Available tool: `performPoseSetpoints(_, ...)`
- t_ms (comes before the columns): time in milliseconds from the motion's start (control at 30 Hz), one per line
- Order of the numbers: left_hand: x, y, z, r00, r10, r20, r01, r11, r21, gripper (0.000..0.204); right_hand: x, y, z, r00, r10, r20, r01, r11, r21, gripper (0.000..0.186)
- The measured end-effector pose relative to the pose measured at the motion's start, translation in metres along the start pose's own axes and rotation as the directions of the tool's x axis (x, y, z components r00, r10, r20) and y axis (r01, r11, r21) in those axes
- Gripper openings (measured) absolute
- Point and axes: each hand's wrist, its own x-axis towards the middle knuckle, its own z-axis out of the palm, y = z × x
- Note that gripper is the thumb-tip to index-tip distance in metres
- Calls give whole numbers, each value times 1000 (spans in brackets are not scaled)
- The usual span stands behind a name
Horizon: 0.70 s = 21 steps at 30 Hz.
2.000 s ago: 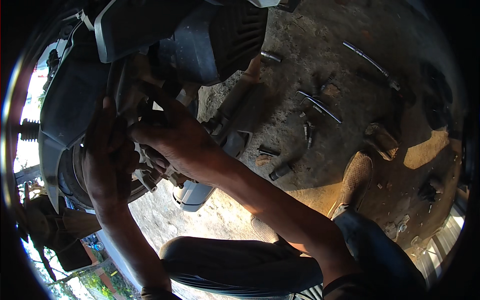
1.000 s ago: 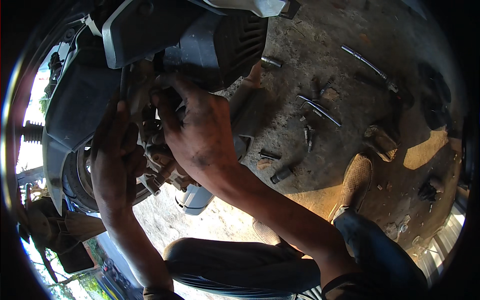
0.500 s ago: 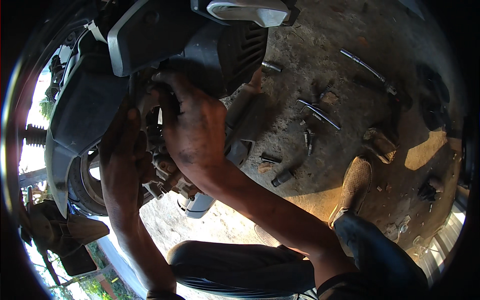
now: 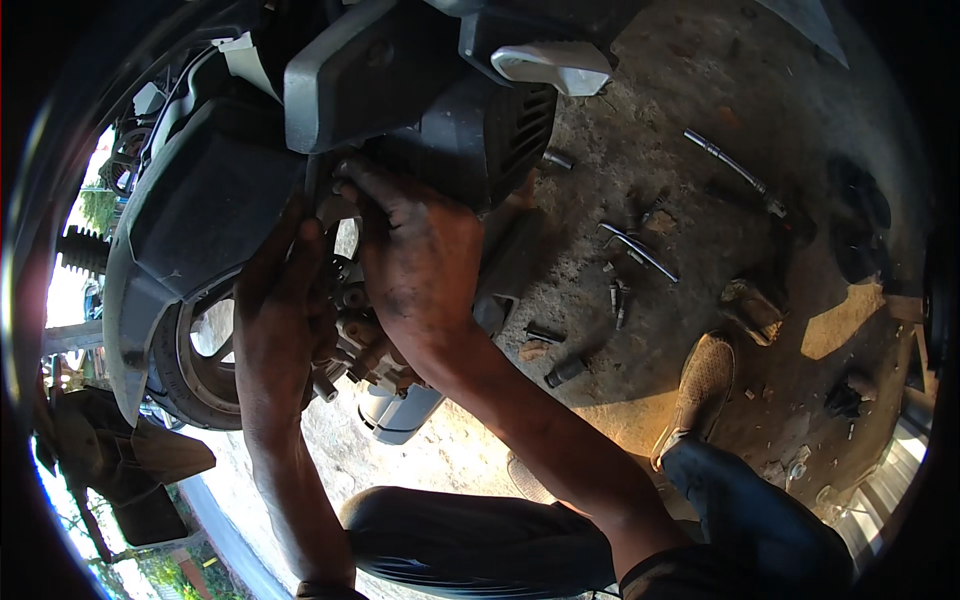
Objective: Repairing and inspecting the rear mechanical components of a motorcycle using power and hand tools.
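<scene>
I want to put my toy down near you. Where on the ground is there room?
The dirt between the shoe and the small sockets looks bare, and so does the sandy patch below the silver muffler, beside the knee. It is crowded around the bent wrench and the long tool, and where the left hand and right hand work on the engine.

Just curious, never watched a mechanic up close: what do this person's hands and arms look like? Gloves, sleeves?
No gloves: the left hand and right hand are bare and smudged with dark grease. Both forearms are bare too, with no sleeves in view. A dark band shows at the left wrist.
</scene>
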Motion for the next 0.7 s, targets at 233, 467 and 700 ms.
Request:
performPoseSetpoints(233, 5, -2, -7, 999, -28, 30, 26, 998, 52, 50, 5, -7, 2, 999, -1, -47, 4, 998, 63, 29)
performPoseSetpoints(467, 6, -4, -8, 999, -17, 40, 15, 999, 49, 49, 9, -21, -7, 998, 62, 19, -59, 994, -94, 17)
performPoseSetpoints(700, 6, 3, -14, 996, -28, 90, 29, 999, -15, 40, 13, -25, -5, 995, 100, 14, -99, 990, -104, 20)
